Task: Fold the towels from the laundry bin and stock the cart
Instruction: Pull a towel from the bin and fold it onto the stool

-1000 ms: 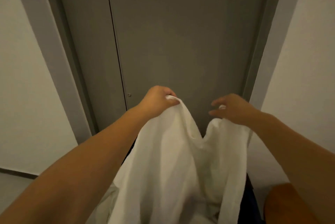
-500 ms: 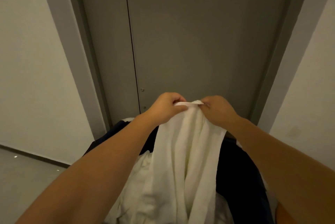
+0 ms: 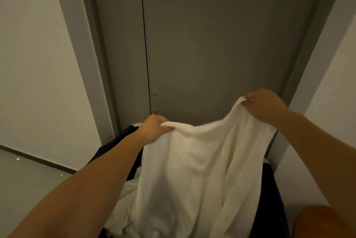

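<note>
A white towel (image 3: 194, 164) hangs spread in front of me, held up by its top edge. My left hand (image 3: 153, 129) grips the towel's left corner. My right hand (image 3: 264, 105) pinches the right corner, a bit higher than the left. Below the towel stands a dark navy laundry bin (image 3: 269, 189), with more white linen (image 3: 125, 205) bunched inside it at the lower left. The hanging towel hides most of the bin's inside.
A grey door (image 3: 212, 45) in a grey frame stands straight ahead, behind the bin. White walls (image 3: 34, 64) flank it on both sides. Grey floor (image 3: 23, 185) shows at the lower left. A brown rounded object (image 3: 319, 222) sits at the lower right corner.
My hands, which met at the towel's top edge half a second ago, have pulled apart. The towel now spreads wide between them, the right corner raised higher.
</note>
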